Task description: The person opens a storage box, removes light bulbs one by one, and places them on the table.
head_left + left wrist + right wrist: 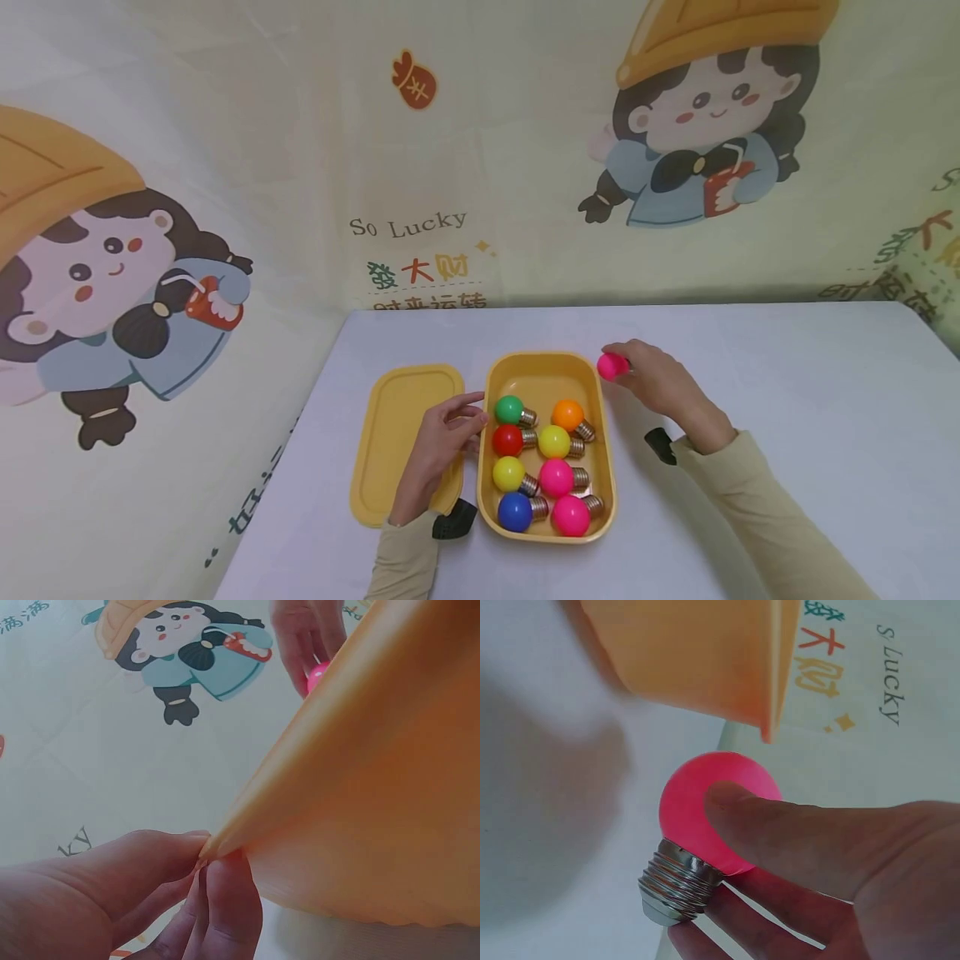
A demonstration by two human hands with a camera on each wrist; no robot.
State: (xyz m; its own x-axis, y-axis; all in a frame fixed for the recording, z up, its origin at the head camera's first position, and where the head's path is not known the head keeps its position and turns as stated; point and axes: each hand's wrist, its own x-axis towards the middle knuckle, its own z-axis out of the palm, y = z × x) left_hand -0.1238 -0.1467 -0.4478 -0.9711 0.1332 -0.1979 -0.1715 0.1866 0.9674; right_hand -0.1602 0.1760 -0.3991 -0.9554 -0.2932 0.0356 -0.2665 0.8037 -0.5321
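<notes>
A pink light bulb (705,806) with a silver screw base is held in my right hand (667,387), just beyond the box's far right corner. The right wrist view shows the thumb on the coloured globe and fingers beneath it. My left hand (444,442) pinches the left rim of a yellow-orange plastic box (375,810) between thumb and fingers. Inside the box (543,372) lie several bulbs: green (509,409), orange (567,415), red (507,440), blue (515,512), two yellow and two pink. Bare floor shows at the box's far end.
A flat yellow lid (390,433) lies left of the box, partly beneath the left forearm. Both rest on a white table (787,400). A printed cloth (525,167) with cartoon figures hangs behind the table and along its left side.
</notes>
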